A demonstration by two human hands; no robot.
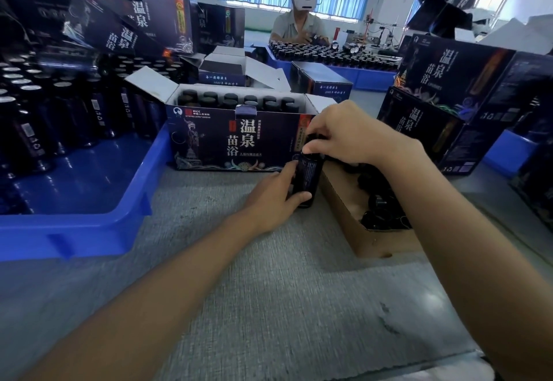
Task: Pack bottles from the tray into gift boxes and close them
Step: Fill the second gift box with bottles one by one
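Bottle [308, 177] stands upright on the tabletop [269, 291], just in front of the right end of the open gift box [233, 141] and beside a brown carton [371, 243] of loose caps [377, 201].

Head view, the only one we have: the left hand [272, 198] wraps the bottle's lower body, fingers curled round it. The right hand [344, 135] pinches its top from above, fingers closed on the cap.

We judge the step as capping or tightening before the bottle goes in. The box flaps are up, with two rows of capped bottles [230, 100] inside; we cannot tell if a slot is free.

The next move calls for a straight lift over the box wall into a gap, then folding the flaps.

- **Bottle:** dark glossy cylinder with a printed label, likely slick.
- **Box:** dark printed card, white inside.
- **Tray [89, 231]:** blue moulded plastic, to the left, partly filled with more of them.
- **Tabletop:** grey woven fabric.
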